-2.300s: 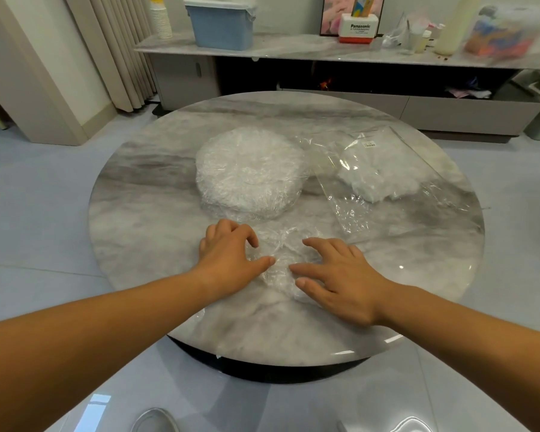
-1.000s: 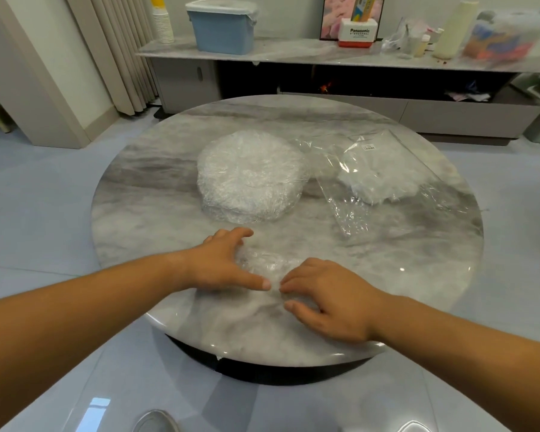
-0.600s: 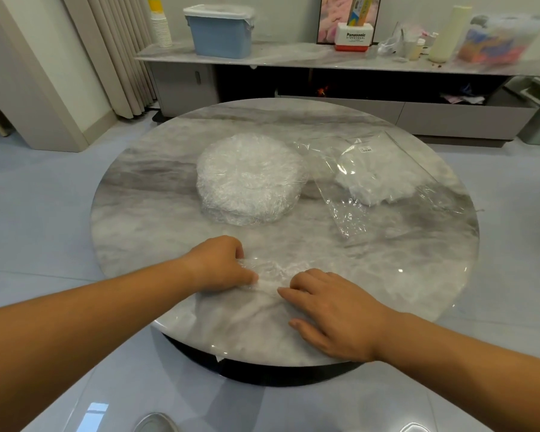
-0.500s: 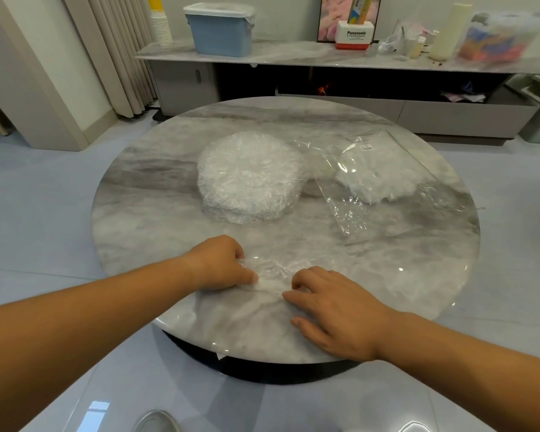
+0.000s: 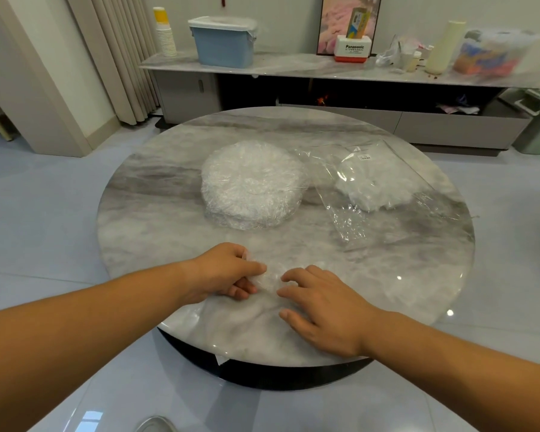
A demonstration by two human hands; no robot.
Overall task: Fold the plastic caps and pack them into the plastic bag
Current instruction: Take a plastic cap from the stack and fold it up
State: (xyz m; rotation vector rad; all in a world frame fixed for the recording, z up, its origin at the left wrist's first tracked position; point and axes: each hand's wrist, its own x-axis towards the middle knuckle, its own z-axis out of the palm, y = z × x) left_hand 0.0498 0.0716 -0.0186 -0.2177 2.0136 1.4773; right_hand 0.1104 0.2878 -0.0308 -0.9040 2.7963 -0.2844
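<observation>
A small crumpled clear plastic cap [image 5: 270, 277] lies near the front of the round marble table [image 5: 156, 213]. My left hand [image 5: 223, 272] pinches its left edge between thumb and curled fingers. My right hand [image 5: 321, 310] lies just right of it, with the fingertips pressing on the cap's right side. A round stack of unfolded clear caps [image 5: 252, 183] sits at the table's middle. To the stack's right lies a clear plastic bag [image 5: 374, 194], flat on the table, with folded white caps inside.
Behind the table runs a low marble sideboard [image 5: 293, 65] with a blue lidded bin [image 5: 223, 42], a stack of paper cups [image 5: 164, 34], a Panasonic box and bottles. Curtains hang at the back left. The floor around is glossy tile.
The cap between my hands has been gathered smaller. My left hand went from lying flat on it to pinching its edge, and my right hand's fingers drew in towards the left hand.
</observation>
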